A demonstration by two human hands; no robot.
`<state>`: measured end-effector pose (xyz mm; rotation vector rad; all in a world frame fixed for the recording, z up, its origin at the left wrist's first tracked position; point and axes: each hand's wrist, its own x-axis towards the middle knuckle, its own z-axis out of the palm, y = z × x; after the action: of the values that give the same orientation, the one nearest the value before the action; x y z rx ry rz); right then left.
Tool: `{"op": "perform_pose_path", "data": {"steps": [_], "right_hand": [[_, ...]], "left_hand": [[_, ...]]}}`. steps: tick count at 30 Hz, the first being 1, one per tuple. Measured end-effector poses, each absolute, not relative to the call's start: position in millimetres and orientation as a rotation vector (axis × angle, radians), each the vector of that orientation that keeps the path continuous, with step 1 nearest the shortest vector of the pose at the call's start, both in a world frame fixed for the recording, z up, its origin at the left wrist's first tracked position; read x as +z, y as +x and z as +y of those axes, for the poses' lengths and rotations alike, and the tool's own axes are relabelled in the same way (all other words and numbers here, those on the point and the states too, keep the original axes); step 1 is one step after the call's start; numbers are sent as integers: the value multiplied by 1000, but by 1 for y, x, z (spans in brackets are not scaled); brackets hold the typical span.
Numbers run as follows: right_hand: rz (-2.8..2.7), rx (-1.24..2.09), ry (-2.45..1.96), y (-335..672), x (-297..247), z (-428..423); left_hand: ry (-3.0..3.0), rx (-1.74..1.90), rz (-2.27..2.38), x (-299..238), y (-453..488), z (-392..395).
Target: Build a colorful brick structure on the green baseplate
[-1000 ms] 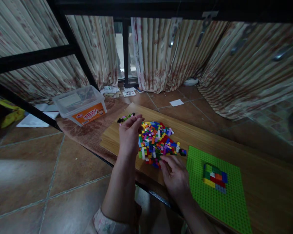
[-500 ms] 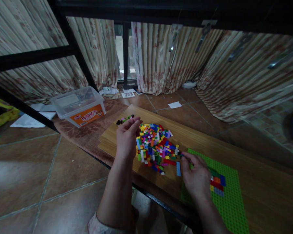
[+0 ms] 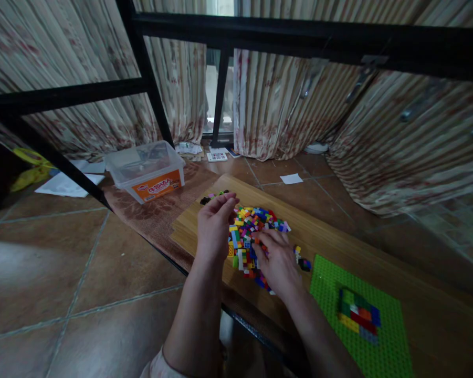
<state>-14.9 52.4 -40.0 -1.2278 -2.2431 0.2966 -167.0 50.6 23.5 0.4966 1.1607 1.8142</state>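
Right hand [image 3: 277, 264] rests flat, fingers spread, on brick pile [image 3: 256, 220], green baseplate [image 3: 330, 286] at its 4 o'clock; left hand [image 3: 214, 228], at pile's 9 o'clock edge, curled, contents not discernible.

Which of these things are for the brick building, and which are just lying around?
In use: the pile of bricks, under the right hand and beside the left hand; the green baseplate; the small block of bricks on it; the wooden board beneath.
Lying about: the plastic box; the papers on the floor; the curtains.
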Motion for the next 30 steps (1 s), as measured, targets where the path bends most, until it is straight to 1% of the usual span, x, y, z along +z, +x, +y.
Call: {"op": "perform_pose_path", "data": {"steps": [4,8,14,18,21,23,27,30], "right_hand": [[-2364,204,-1243,-28,-42,60],[-2392,192,-1296,-36,-43,61],[-2365,264,-1398,-41,-36,61],[-2196,387,-1394,-27,-13,48],[-2018,549,-1408,2,8,26],[-1885,574,-1441,29,13,10],[-1641,532,-1557,83,-1,-16],[-1524,509,-1557,111,-16,-25]], "left_hand": [[482,1809,1145,25,-169,50],[485,1798,1146,25,-170,50],[501,1795,1179,28,-168,51],[553,1760,1212,29,-166,51],[722,1603,1258,25,-156,52],[890,1444,1254,18,-138,51],[1173,1084,1137,0,-80,41],[1095,910,1024,-11,-38,29]]}}
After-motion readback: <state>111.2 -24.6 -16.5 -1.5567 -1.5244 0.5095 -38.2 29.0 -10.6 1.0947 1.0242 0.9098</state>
